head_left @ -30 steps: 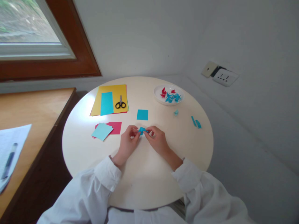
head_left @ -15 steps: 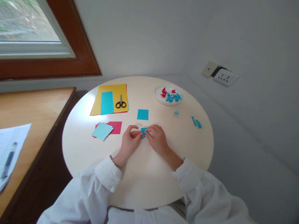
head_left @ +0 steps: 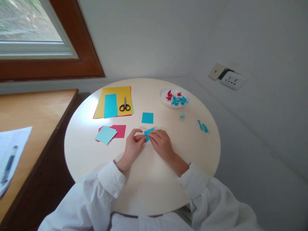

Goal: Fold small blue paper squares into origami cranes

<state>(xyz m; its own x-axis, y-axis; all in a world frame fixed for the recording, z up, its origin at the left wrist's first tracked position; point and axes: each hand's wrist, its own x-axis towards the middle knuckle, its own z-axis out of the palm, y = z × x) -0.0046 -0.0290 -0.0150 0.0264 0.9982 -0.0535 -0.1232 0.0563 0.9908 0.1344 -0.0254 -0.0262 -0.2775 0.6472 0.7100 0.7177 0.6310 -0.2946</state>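
Note:
Between my two hands is a small piece of folded blue paper [head_left: 148,132], now showing a pointed, triangle-like outline. My left hand [head_left: 133,145] pinches its left edge between thumb and fingers. From the right, my right hand [head_left: 161,143] grips it with thumb and fingertips, which cover part of the folds. Just beyond my hands a flat blue paper square [head_left: 147,117] lies on the table. Left of my left hand rest a pale blue square stack [head_left: 106,135] and pink paper [head_left: 120,131].
The round white table [head_left: 141,186] holds yellow sheets [head_left: 99,107], a blue strip [head_left: 110,106] and scissors [head_left: 124,105] at the back left. A white dish [head_left: 162,102] carries red and blue folded paper pieces [head_left: 179,100]. Blue scraps [head_left: 204,127] lie right. A wooden desk [head_left: 36,109] stands left.
The blue paper has turned or been refolded between my fingers; a point of it now sticks out up and to the right. Both hands stay almost in place.

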